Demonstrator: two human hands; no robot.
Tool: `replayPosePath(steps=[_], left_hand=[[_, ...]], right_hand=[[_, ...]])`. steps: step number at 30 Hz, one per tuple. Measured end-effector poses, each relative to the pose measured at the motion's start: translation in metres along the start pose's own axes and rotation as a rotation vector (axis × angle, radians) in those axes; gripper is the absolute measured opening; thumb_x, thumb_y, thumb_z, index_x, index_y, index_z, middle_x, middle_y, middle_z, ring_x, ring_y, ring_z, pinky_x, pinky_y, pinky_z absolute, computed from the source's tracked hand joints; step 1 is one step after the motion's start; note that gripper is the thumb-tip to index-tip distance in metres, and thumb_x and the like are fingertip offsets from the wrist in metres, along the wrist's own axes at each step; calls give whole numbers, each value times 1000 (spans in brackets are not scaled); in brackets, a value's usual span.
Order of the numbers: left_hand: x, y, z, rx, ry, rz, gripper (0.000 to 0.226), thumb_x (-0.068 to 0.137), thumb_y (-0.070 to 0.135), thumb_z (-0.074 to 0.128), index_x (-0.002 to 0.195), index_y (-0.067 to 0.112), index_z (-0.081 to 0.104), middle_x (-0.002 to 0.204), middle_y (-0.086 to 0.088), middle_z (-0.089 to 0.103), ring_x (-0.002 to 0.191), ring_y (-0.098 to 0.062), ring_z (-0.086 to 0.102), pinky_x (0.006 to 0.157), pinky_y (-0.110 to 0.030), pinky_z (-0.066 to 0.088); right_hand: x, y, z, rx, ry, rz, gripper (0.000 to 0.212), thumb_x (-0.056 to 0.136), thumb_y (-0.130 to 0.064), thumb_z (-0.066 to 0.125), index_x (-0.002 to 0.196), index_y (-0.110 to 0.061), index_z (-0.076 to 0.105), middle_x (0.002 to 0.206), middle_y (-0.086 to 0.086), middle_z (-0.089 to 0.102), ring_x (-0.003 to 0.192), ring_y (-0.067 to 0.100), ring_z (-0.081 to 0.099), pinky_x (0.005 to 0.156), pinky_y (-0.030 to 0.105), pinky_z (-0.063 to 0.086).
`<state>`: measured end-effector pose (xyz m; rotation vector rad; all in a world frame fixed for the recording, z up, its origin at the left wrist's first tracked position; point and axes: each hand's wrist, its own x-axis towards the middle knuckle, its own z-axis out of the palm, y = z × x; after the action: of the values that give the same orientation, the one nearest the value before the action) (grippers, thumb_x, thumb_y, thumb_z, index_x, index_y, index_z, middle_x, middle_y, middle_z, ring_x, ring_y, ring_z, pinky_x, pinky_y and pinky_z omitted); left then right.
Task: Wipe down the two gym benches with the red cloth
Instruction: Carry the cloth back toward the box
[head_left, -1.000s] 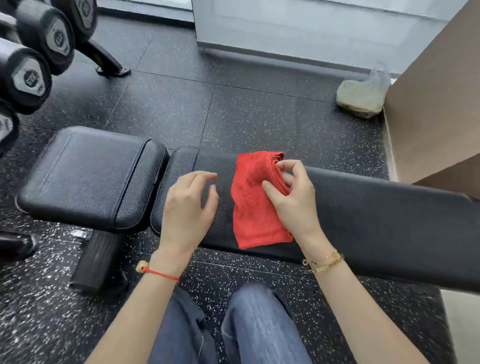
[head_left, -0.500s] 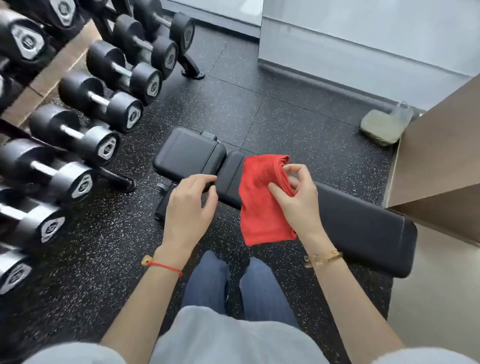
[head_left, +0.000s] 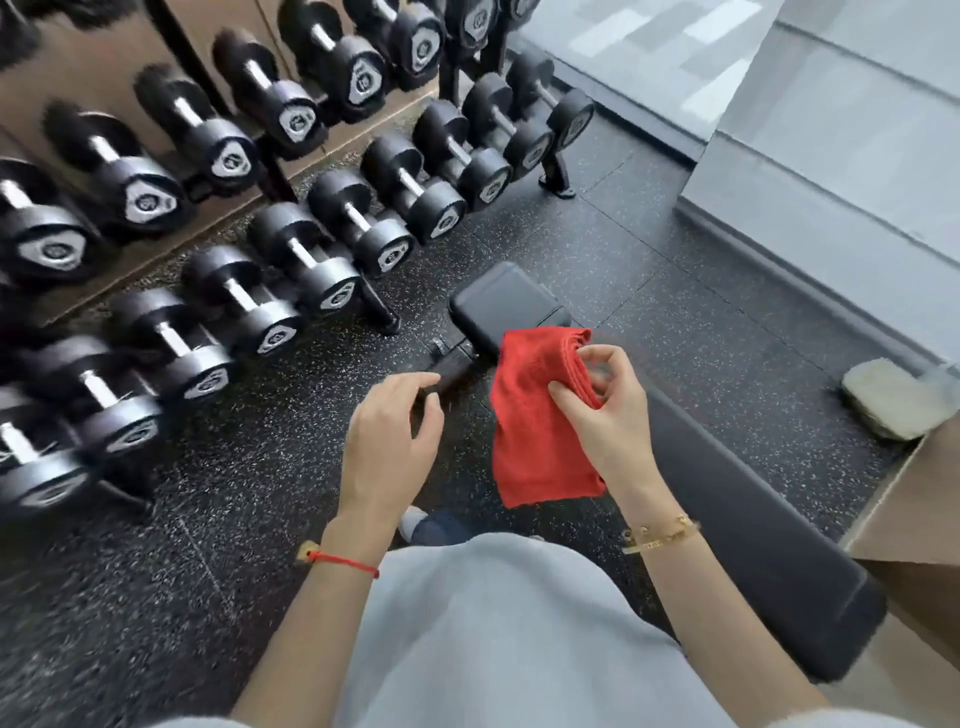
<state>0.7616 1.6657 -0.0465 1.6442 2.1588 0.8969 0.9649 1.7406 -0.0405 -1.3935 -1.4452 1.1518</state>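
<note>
Folded red microfibre cloth (head_left: 540, 415) pinched in the right hand (head_left: 605, 410), held above the long black padded bench (head_left: 753, 525) at right; left hand (head_left: 389, 441) loosely spread, empty. No wiping contact visible; a second bench is not in view.

The cloth (head_left: 540, 415) is plain bright red. The bench (head_left: 727, 519) is black, its pad matt. The floor (head_left: 649, 249) is black, speckled with white and grey flecks. The dumbbells (head_left: 332, 260) are black with silver handles and silver-grey end badges. A red string (head_left: 345, 561) circles one wrist, a gold bracelet (head_left: 662, 535) the other. The top (head_left: 493, 634) looks pale grey, though blurred.
</note>
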Motion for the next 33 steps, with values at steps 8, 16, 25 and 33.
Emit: replayPosePath(steps=[8, 16, 25, 33], left_hand=[[-69, -58, -63, 31, 236, -255, 24, 94, 15, 56, 115, 16, 67, 115, 2, 68, 110, -16, 62, 99, -38, 49], [-155, -150, -158, 96, 393, -496, 26, 95, 21, 53, 117, 20, 66, 116, 7, 67, 107, -10, 61, 96, -25, 46], [-254, -266, -282, 191, 531, -660, 25, 95, 19, 54, 117, 19, 66, 117, 5, 67, 109, -14, 62, 97, -32, 50], [-303, -337, -343, 219, 644, -819, 25, 96, 19, 54, 117, 18, 66, 115, 6, 68, 105, -11, 62, 94, -24, 47]], right_hand=[[-26, -26, 83, 3, -283, -92, 28, 81, -5, 73, 99, -17, 56, 88, -18, 70, 83, -6, 66, 76, 11, 48], [-94, -64, 225, 46, -597, -135, 28, 83, -4, 70, 98, -20, 53, 89, -4, 73, 76, 5, 68, 67, 18, 49], [-205, -99, 403, 114, -833, -156, 25, 84, -3, 70, 100, -12, 54, 91, -3, 73, 82, 11, 69, 67, 29, 55], [-254, -121, 516, 64, -1032, -154, 25, 83, -3, 70, 97, -16, 54, 91, -2, 73, 82, 12, 70, 69, 30, 56]])
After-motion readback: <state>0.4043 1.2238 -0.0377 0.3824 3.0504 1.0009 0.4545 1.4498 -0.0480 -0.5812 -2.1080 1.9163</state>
